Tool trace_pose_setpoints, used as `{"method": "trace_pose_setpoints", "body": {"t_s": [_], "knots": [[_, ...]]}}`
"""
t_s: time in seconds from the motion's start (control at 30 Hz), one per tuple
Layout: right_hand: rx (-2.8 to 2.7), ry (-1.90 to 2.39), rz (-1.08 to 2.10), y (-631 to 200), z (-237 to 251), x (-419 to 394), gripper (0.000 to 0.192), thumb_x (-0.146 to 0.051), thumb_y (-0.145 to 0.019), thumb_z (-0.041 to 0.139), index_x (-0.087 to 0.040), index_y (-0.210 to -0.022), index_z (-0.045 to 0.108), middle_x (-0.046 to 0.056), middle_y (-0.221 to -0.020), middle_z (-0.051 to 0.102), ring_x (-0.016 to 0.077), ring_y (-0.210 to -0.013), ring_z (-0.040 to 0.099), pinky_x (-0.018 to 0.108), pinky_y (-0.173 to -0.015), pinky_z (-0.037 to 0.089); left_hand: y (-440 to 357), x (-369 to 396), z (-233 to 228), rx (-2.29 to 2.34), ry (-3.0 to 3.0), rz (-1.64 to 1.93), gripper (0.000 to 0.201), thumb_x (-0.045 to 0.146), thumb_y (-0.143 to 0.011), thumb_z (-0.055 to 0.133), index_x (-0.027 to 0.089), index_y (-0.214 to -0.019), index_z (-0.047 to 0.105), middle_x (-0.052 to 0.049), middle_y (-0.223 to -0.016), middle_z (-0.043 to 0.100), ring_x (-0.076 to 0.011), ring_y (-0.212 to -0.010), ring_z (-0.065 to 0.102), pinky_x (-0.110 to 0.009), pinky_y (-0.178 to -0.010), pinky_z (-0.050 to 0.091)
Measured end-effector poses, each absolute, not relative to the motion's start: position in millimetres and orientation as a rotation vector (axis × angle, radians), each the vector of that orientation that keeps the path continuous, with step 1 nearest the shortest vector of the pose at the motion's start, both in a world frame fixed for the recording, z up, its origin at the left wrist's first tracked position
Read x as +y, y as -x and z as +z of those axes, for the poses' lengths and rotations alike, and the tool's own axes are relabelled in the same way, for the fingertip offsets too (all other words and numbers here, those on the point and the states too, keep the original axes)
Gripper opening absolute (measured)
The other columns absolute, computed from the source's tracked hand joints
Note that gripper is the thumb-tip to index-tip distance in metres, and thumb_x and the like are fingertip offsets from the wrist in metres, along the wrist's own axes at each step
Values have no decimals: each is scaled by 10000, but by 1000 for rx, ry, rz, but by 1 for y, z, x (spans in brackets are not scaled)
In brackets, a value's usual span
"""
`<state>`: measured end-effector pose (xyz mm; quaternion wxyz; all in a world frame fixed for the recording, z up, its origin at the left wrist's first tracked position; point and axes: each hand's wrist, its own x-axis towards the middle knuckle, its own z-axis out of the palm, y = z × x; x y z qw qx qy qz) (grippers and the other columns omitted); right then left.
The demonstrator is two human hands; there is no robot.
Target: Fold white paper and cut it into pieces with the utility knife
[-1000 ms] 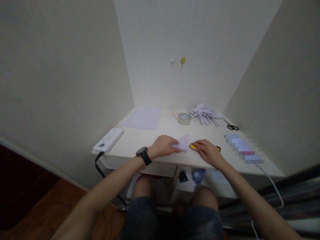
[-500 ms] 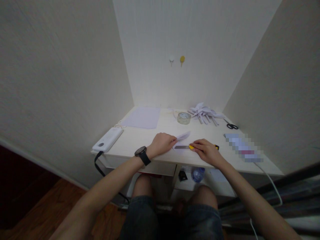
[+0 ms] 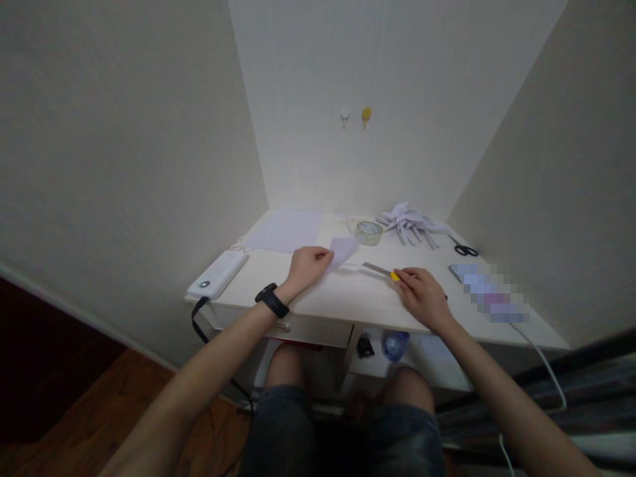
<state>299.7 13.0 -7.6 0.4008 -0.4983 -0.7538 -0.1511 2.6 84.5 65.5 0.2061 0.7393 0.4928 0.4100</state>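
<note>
Half the knife (image 3: 385, 271) under right hand (image 3: 424, 296) (handle hidden).

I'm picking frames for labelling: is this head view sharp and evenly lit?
Head view: dim and soft, wide-angle bending at the edges; brightest on the desk by the back wall; the left hand, small paper and right hand with knife stay readable; one patch pixelated.

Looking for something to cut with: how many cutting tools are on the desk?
2: a yellow utility knife held in the right hand, blade out, and black scissors at the far right by the wall.
</note>
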Motion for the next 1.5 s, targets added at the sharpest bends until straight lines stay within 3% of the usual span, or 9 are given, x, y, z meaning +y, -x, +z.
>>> {"method": "trace_pose_setpoints", "body": {"t_s": [0.27, 0.43, 0.63, 0.73, 0.8, 1.0, 1.1, 1.33, 1.5], "knots": [[-1903, 1528, -439, -302, -9, 16, 327, -295, -950, 503, -145, -1104, 749, 166, -1015, 696, 299, -953, 611, 442, -849, 518, -1, 86, 71, 940, -1112, 1283, 76, 188, -747, 709, 130, -787, 681, -47, -781, 714, -103, -582, 613, -249, -624, 554], [-2020, 1627, -402, -303, -11, 18, 310, -275, -945, 499, -151, -1016, 774, 157, -968, 712, 299, -910, 614, 436, -830, 512, 0, 83, 62, 826, -983, 1230, 203, 23, -675, 680, 114, -856, 663, -74, -825, 721, -126, -679, 658, -287, -743, 582], [-1892, 1464, -362, -294, -2, 19, 269, -326, -910, 565, -181, -980, 780, 153, -950, 733, 312, -931, 640, 477, -864, 511, -14, 76, 52, 839, -943, 1243, 217, -1, -673, 686, 140, -799, 580, -43, -779, 680, -140, -711, 666, -362, -831, 585], [-1702, 1439, 5, -268, 8, 26, 342, -436, -913, 562, -191, -1052, 756, 131, -972, 753, 272, -874, 677, 426, -810, 531, -27, 72, 51, 851, -952, 1235, 255, 7, -671, 699, 154, -805, 540, -24, -739, 658, -141, -696, 663, -339, -774, 579], [-1632, 1433, 392, -248, 14, 34, 400, -514, -855, 625, -189, -1061, 733, 79, -821, 749, 231, -737, 677, 367, -689, 527, -35, 68, 51, 866, -976, 1240, 264, 11, -671, 697, 159, -812, 531, -10, -729, 646, -132, -684, 654, -296, -719, 563], [-1255, 1178, 1012, -215, 27, 45, 521, -494, -512, 894, -164, -846, 668, -31, -589, 601, 111, -513, 512, 253, -503, 388, -43, 61, 57, 919, -1026, 1253, 262, 34, -691, 705, 167, -842, 538, 17, -710, 615, -111, -637, 616, -254, -653, 525], [-1152, 1066, 1117, -213, 34, 41, 566, -446, -454, 928, -168, -873, 668, -44, -616, 598, 102, -535, 523, 245, -521, 406, -40, 60, 59, 839, -974, 1247, 278, 105, -721, 759, 165, -855, 523, -16, -773, 645, -137, -711, 653, -320, -743, 565], [-1022, 892, 1052, -213, 44, 39, 587, -435, -536, 897, -265, -1018, 607, -56, -701, 609, 140, -611, 605, 285, -590, 523, -27, 67, 49, 722, -849, 1160, 525, 630, -755, 741, 203, -1005, 565, -151, -1230, 602, -284, -1136, 616, -419, -863, 579], [-1019, 837, 999, -207, 42, 44, 513, -476, -581, 860, -265, -986, 627, -10, -753, 668, 169, -710, 646, 324, -698, 571, -30, 71, 43, 603, -770, 907, 569, 636, -754, 738, 190, -1078, 595, -157, -1125, 661, -268, -1004, 679, -411, -859, 580]]}}
